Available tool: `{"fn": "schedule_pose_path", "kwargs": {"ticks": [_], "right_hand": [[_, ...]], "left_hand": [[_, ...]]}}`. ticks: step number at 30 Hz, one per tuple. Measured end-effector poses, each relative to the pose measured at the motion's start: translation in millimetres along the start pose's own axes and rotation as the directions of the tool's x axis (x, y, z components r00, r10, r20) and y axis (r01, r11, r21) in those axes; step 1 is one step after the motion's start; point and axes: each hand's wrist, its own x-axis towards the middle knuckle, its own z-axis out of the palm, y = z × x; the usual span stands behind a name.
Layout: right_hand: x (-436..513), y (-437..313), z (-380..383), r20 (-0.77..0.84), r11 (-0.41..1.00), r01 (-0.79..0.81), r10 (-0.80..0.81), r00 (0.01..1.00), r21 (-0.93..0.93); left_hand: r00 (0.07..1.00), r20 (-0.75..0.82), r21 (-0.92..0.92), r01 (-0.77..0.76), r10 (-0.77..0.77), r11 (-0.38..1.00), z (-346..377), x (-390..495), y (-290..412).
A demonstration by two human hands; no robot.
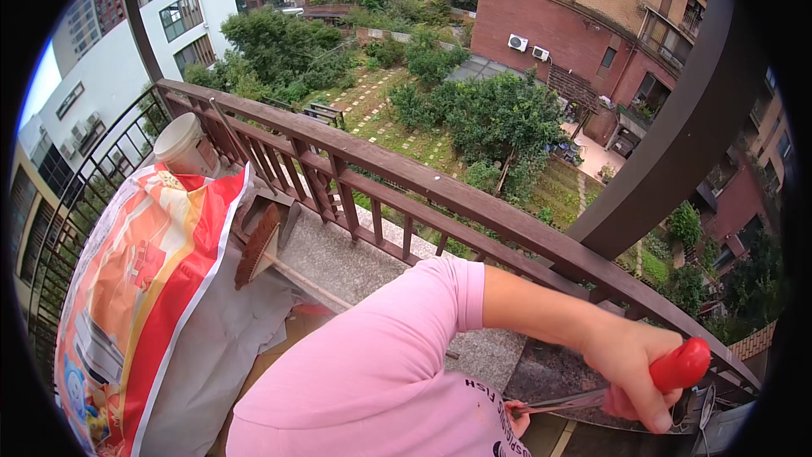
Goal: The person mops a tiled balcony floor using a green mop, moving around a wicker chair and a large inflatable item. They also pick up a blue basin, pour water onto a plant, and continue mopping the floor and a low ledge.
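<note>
My left hand (625, 355), on a pink-sleeved arm reaching across to the right, is closed around a glossy red handle-like object (682, 365). Below and to the left, partly hidden by my pink shirt (355, 362), my right hand (520, 424) has its fingers closed on one end of a thin grey-brown strip (561, 401). That strip runs up to the fingers of my left hand; its material and whether it joins the red object cannot be told. Under the strip lies a dark, stained surface (552, 371) beside speckled stone.
A wooden railing (406, 168) crosses diagonally, meeting a thick brown post (672, 139). At left are a large printed sack (158, 285), a broom (260, 247), a dustpan (288, 222) and a white bucket (184, 143). A wire-like metal item (705, 409) stands at lower right.
</note>
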Motion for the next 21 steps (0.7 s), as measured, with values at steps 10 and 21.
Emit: {"fn": "schedule_pose_path", "kwargs": {"ticks": [10,21], "right_hand": [[27.8,1.9,-5.9,-0.093,0.914,-0.127,0.098,0.991,-0.386],[73.0,-14.2,-103.3,-0.254,0.751,-0.054,-0.154,0.955,-0.658]], "left_hand": [[0.650,-0.757,0.170,0.086,0.074,0.982,-52.3,-35.2,-31.3],[0.640,-0.766,-0.027,0.048,-0.051,0.998,9.7,-73.3,-130.5]]}}
